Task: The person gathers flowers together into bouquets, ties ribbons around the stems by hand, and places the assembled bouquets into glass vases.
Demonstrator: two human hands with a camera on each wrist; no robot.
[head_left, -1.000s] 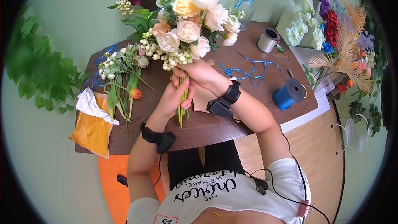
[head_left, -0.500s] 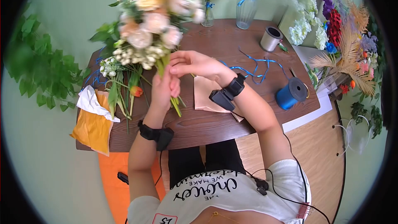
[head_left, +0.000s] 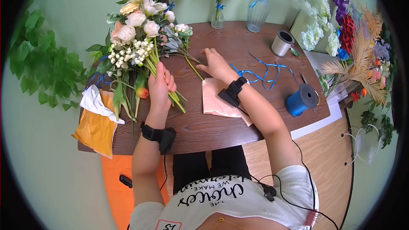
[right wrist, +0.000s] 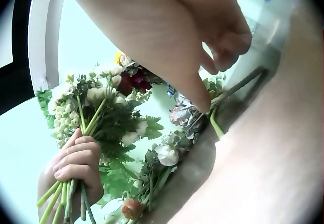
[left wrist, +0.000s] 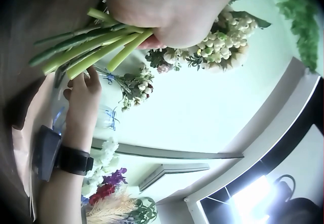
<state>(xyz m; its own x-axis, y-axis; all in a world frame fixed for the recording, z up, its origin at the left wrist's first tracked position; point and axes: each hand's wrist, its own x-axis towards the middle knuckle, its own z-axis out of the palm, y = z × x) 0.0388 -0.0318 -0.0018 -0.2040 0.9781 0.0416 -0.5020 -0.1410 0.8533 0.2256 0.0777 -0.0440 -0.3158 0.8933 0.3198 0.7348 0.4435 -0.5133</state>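
Note:
My left hand grips the green stems of a bouquet of cream and peach flowers with white berries, tilted to the left over the table. Below the fist the cut stem ends fan out. On the table to the right of the bouquet lies a loose sprig with grey-green leaves and small pale blooms. My right hand hovers by the sprig's stem ends, fingers loosely bent and thumb apart; in the right wrist view the thumb overlaps the stems. An orange tulip lies under the bouquet.
Pinkish paper lies by my right wrist. A blue ribbon spool, a silver spool and loose blue ribbon are at the right. Two glass vases stand at the back, one ribboned vase without flowers. An orange-yellow paper packet overhangs the left edge.
My left hand has carried the bouquet leftward from the middle and tilted it. The right hand has let go of the stems and moved right to the loose sprig, which is now uncovered.

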